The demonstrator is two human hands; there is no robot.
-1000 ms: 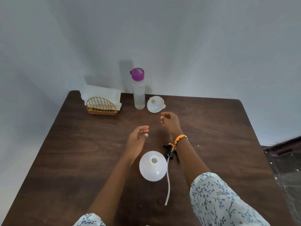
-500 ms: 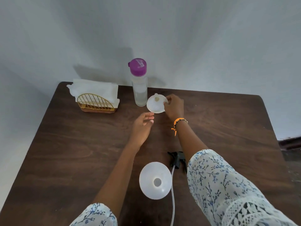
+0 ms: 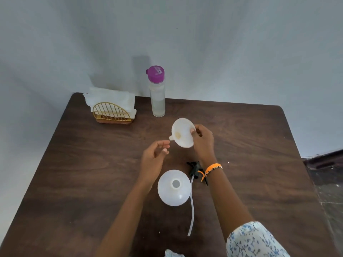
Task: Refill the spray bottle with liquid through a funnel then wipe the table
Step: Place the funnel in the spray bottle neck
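Note:
My right hand (image 3: 203, 140) pinches the rim of a white funnel (image 3: 181, 133) and holds it tilted above the table, spout pointing left. Just left of the spout hovers my left hand (image 3: 155, 157), fingers loosely curled and holding nothing. The white spray bottle (image 3: 174, 187) stands open in front of me, seen from above with its neck hole showing. Its black spray head with a long dip tube (image 3: 193, 197) lies on the table right of the bottle, partly behind my right wrist. A clear bottle of liquid with a purple cap (image 3: 157, 91) stands at the table's far edge.
A gold wire holder with white napkins (image 3: 111, 108) sits at the far left of the dark wooden table (image 3: 259, 145). A grey wall rises right behind the table. The floor drops away beyond the right edge.
My right hand reached to the funnel near the purple-capped bottle, gripped it, and lifted it toward me. My left hand stayed hovering near the middle.

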